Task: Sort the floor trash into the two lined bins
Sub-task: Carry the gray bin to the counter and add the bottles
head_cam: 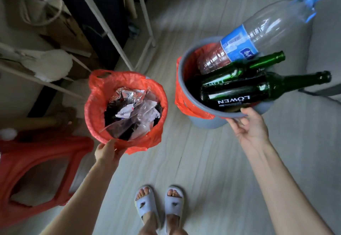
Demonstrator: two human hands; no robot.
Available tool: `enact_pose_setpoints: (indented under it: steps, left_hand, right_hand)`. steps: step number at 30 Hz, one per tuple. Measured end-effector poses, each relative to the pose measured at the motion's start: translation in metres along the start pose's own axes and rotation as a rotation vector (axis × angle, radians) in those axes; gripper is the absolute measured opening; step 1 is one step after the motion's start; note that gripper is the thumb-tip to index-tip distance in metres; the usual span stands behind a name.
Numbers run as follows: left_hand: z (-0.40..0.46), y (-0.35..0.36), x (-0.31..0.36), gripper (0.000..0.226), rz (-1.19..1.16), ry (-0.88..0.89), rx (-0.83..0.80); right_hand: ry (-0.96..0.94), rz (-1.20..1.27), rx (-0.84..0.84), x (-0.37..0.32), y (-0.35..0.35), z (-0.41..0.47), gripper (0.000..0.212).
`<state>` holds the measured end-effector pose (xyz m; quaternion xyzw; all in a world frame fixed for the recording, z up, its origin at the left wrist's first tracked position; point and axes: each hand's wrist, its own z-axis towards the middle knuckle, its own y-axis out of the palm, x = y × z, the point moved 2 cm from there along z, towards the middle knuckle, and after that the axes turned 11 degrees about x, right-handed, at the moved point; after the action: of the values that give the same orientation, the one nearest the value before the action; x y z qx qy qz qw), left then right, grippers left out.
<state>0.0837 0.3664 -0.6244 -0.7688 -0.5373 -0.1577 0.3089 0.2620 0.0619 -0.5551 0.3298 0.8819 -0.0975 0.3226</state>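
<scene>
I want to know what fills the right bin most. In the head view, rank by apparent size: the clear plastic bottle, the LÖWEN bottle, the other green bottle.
1. Clear plastic bottle, clearly largest.
2. LÖWEN bottle.
3. Other green bottle: looks smaller, but it is partly hidden, so this order is unsure.

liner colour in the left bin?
Red-orange plastic liner, folded over the rim of the left bin; the head view shows it plainly.

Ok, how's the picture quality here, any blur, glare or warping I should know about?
Head view: strong wide-angle warping bends the floor planks and stretches the clear plastic bottle; the upper left corner is dim and smeared; the green glass bottles show small highlights but the label reads clearly; the left hand and right hand on the bin rims are sharp.
</scene>
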Motion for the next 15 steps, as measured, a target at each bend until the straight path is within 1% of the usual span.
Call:
enact_pose_setpoints:
  steps: [4, 8, 9, 10, 13, 15]
  left_hand:
    - [-0.09, 0.031, 0.058, 0.015, 0.042, 0.028, -0.041]
    - [-0.186, 0.071, 0.108, 0.009, 0.023, 0.028, -0.123]
    - [-0.2, 0.079, 0.116, 0.004, 0.027, 0.038, -0.139]
    - [-0.217, 0.091, 0.128, 0.003, 0.036, 0.048, -0.147]
    - [-0.253, 0.127, 0.159, 0.01, 0.038, 0.045, -0.175]
    - [-0.276, 0.167, 0.18, 0.007, 0.044, 0.047, -0.197]
  right_hand:
    - [-0.009, -0.003, 0.016, -0.082, -0.009, -0.04, 0.013]
    - [-0.064, 0.026, 0.009, -0.187, -0.011, -0.076, 0.014]
    - [-0.075, 0.02, 0.013, -0.204, -0.009, -0.079, 0.015]
    - [-0.085, 0.019, 0.015, -0.225, -0.005, -0.082, 0.015]
    - [-0.098, 0.052, 0.013, -0.274, 0.004, -0.078, 0.013]
    - [-0.095, 0.073, 0.033, -0.311, 0.017, -0.065, 0.012]
